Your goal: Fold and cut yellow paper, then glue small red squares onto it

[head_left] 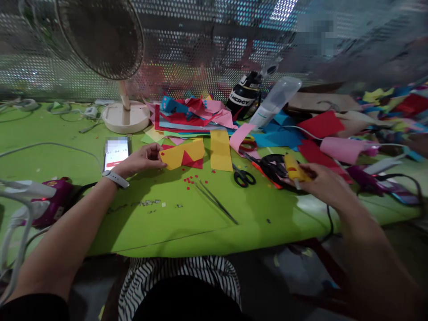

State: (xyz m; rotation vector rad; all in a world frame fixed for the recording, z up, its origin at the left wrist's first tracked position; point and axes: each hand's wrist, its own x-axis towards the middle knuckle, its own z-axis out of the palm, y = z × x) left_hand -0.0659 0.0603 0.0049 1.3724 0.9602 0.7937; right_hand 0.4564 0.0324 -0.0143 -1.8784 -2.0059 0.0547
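My left hand (150, 158) pinches the left end of a yellow paper piece (174, 155), which bears a small red square near my fingertips. A red paper triangle (192, 160) shows at its lower right. On the right, my right hand (316, 178) is closed round a yellow hot glue gun (294, 168), its nozzle pointing down beside a dark round dish (274, 165). Tiny red paper squares (191, 179) lie scattered below the yellow paper. Near them rest metal tweezers (217, 203) and black-handled scissors (244, 177). Another yellow paper strip (220, 151) lies between my hands.
A phone (116, 154) lies left of my left hand, with a fan (125, 117) behind it. Stacked coloured paper (200, 118), a black bottle (244, 96) and a clear plastic bottle (276, 100) stand at the back. Cables and a purple power strip (55, 203) flank the left.
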